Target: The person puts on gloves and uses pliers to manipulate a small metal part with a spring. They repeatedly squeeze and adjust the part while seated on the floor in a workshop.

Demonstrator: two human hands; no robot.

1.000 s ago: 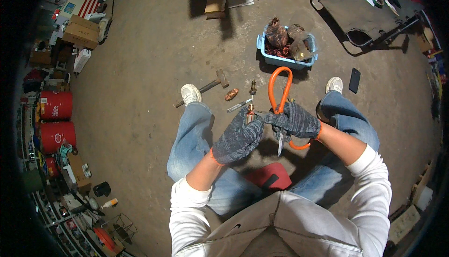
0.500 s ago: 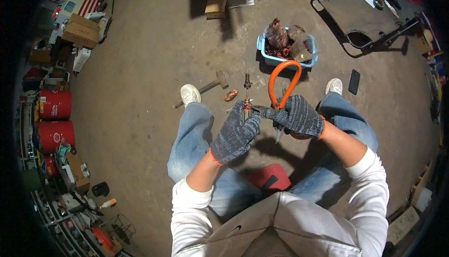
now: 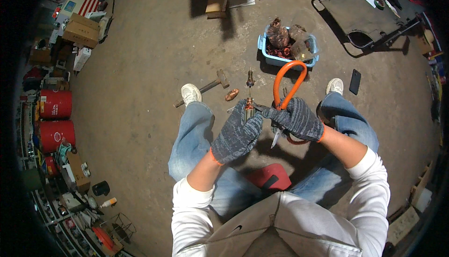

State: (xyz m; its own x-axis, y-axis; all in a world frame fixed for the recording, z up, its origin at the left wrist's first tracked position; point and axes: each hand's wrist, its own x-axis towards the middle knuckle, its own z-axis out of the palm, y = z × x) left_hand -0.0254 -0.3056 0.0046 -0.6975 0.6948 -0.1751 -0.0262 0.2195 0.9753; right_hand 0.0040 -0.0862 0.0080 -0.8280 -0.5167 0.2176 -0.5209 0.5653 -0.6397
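My left hand [image 3: 236, 133], in a grey knit glove, is closed around a small motor rotor [image 3: 249, 109]. The rotor's thin shaft points away from me, and some reddish copper winding shows at my fingertips. My right hand [image 3: 299, 119], gloved alike, grips orange-handled scissors [image 3: 290, 81]. One large handle loop rises above the hand and the other shows partly below it. The blades are apart: a dark tip reaches the rotor beside my left thumb, while a silver blade slants down toward me. Just beyond my left hand, a copper-coloured bundle [image 3: 231, 94] lies on the floor.
A hammer [image 3: 209, 87] lies by my left shoe. Ahead stands a light-blue tub [image 3: 279, 61] with copper scrap and plastic bags. A phone [image 3: 355, 82] lies right of my right shoe. A folding frame seat [image 3: 351, 18] is far right; red drums [image 3: 57, 136] and shelves line the left.
The scissors' loop has swung slightly right and the silver blade has tilted lower left, so the scissors look a little wider apart. My left hand still holds the rotor nearly in place.
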